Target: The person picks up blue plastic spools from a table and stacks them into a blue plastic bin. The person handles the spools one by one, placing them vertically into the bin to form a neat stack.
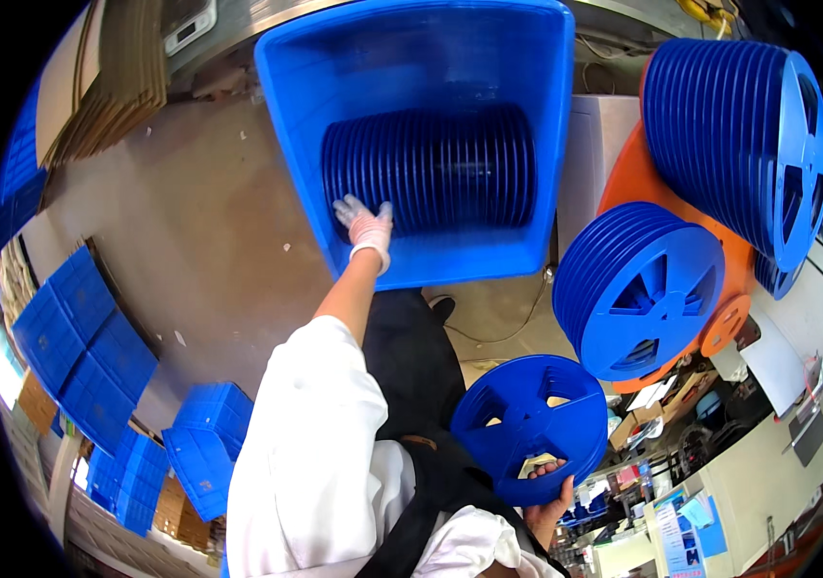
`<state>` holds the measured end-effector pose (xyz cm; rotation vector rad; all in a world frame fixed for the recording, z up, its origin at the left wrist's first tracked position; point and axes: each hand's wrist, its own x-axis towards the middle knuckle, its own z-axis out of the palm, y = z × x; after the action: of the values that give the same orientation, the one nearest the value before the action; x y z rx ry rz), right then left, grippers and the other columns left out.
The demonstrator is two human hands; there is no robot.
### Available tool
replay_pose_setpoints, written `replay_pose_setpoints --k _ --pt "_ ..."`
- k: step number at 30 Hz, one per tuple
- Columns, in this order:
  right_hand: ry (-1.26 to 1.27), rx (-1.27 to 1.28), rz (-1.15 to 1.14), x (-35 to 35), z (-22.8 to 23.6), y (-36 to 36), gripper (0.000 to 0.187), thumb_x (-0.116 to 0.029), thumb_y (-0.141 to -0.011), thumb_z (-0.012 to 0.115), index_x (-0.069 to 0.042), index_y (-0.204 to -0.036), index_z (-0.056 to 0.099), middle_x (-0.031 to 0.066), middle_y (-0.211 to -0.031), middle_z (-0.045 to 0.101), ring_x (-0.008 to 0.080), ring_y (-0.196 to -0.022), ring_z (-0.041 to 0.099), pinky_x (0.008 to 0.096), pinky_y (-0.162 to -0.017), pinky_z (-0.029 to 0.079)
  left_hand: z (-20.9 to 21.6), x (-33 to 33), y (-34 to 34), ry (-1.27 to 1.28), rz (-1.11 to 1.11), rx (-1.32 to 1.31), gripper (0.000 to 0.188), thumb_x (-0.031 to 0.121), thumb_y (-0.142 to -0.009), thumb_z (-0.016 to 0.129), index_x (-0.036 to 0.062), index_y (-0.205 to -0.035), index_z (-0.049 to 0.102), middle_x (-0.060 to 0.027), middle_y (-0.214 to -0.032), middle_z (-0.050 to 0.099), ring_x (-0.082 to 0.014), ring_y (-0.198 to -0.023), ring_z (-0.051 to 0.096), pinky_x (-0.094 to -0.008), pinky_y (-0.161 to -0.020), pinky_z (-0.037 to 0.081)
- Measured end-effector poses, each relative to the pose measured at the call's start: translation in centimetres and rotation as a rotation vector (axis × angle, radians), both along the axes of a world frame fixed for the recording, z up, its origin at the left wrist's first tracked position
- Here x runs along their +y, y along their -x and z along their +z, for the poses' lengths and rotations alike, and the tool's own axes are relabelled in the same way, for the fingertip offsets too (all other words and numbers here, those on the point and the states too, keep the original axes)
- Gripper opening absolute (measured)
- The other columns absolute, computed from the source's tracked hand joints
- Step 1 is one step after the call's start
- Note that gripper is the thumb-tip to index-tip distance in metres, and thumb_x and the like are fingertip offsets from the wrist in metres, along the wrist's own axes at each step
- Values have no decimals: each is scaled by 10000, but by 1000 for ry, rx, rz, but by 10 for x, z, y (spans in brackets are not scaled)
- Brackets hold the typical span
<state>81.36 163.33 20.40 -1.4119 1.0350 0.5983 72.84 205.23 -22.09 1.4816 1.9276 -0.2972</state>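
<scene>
Your gloved left hand (368, 231), fingers spread and closed on nothing, is the nearer to the reel row (431, 169) in the blue bin (469, 258). The row's long axis runs left-to-right ahead of you. Your right hand (552, 503) grips a single reel (527, 433) near your body.

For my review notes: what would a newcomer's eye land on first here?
Probably the big blue bin at top centre, with a row of blue reels inside and the gloved left hand at the row's left end. Next, the single blue reel in the right hand, below centre, and the stacked reels on the orange surface at right.
</scene>
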Motion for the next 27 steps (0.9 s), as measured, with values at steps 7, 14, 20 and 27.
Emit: replay_pose_setpoints --k 7,14,20,27 --pt "-49 -28 7 5 -14 12 513 -571 -977 433 -85 -1088 555 72 -900 629 217 -826 606 404 -831 486 43 -4 15 81 0 -170 900 427 -850 614 15 -1523 181 -214 -1601 109 -347 -1479 130 -399 -1192 191" --pt "-279 -154 -189 -18 -29 18 530 -611 -976 385 -105 -1030 535 -16 -700 412 127 -622 424 298 -638 399 95 -60 106 99 -205 -289 630 374 -896 581 37 -1412 450 -244 -1468 402 -364 -1375 377 -403 -1128 318" --pt "-810 -114 -302 -30 -14 44 505 -547 -984 434 -55 -1051 528 -22 -653 363 97 -539 344 272 -564 343 227 -102 146 40 -118 -774 435 273 -972 573 40 -1339 551 -149 -1291 609 -215 -1183 558 -315 -1026 408" --pt "-1166 -152 -87 -41 24 74 558 -550 -978 450 -12 -1069 568 -12 -612 385 95 -508 340 257 -524 332 399 -139 162 -291 -138 -891 356 123 -978 547 31 -1321 564 -115 -1341 569 -242 -1260 517 -354 -1058 400"
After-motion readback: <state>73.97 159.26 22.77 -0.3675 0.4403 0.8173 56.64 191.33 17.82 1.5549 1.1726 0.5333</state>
